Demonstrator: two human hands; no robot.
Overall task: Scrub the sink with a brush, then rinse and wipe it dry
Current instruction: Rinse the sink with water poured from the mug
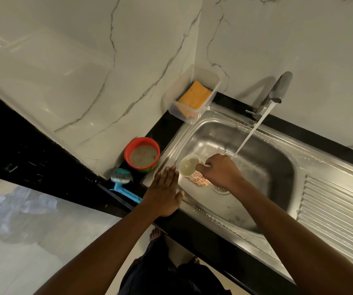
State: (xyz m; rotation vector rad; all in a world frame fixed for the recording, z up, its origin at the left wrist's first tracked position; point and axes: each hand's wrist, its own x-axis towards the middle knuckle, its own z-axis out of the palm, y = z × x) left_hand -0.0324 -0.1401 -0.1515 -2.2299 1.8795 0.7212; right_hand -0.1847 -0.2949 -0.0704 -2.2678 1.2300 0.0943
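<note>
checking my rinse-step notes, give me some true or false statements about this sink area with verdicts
1. Water runs from the tap. True.
2. The right hand holds the cup. True.
3. The left hand grips the brush. False: the brush lies on the counter, and the left hand is flat at the edge of the sink.
4. The sponge lies in the sink. False: it sits in the clear container.

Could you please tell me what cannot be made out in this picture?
Head view:
Drain: mostly hidden under the wrist of the right hand.
Brush: handle end hidden behind the left hand.
Cup: far side covered by the right hand.
Drainboard: cut off by the right edge.
Bowl: murky contents, unidentifiable.
</note>
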